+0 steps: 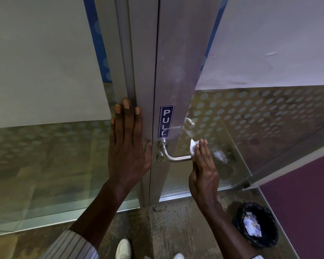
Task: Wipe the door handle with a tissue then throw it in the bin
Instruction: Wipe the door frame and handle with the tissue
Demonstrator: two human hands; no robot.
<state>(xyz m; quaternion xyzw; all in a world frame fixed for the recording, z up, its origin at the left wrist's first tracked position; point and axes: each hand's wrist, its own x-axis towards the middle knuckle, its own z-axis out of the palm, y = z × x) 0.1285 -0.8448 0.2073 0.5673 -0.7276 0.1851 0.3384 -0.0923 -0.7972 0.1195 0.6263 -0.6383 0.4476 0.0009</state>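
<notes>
A silver lever door handle juts from the metal door frame below a blue PULL sticker. My right hand holds a white tissue pressed against the free end of the handle. My left hand lies flat, fingers spread, on the fixed frame just left of the door edge. A bin lined with a black bag stands on the floor at the lower right, with crumpled paper inside.
The glass door with a dotted frosted film stands ajar to the right. A fixed glass panel fills the left. Purple carpet lies beyond the door. My white shoes stand on the mottled floor.
</notes>
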